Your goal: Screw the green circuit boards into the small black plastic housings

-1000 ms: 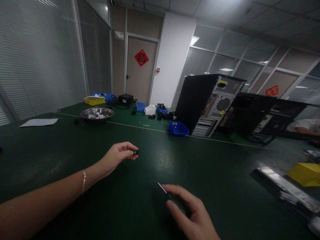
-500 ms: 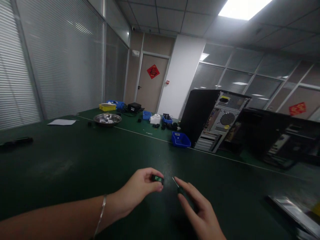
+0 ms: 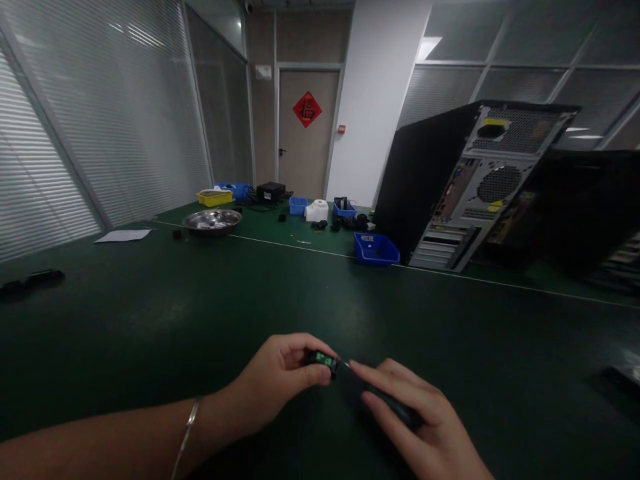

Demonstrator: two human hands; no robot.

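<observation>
Between thumb and fingers, my left hand (image 3: 285, 373) pinches a small black part with a green circuit board (image 3: 324, 360) showing on its face. A silvery bracelet circles that wrist. My right hand (image 3: 415, 407) is closed around the dark handle of a screwdriver (image 3: 395, 403), index finger laid along its thin metal shaft. The shaft's tip meets the right end of the black part; whether it sits inside it is too small to tell. Both hands are above the dark green table (image 3: 210, 313).
A blue bin (image 3: 376, 250) and a tilted black computer case (image 3: 430, 180) stand at right. Further back are a metal bowl (image 3: 212, 223), a yellow tray (image 3: 215, 198) and a white plastic piece (image 3: 317, 211). Paper (image 3: 123, 236) and a black object (image 3: 33, 281) lie left.
The screwdriver tip has come from a short gap to the right end of the black part. My right hand has moved closer to my left. The view has tilted down and levelled.
</observation>
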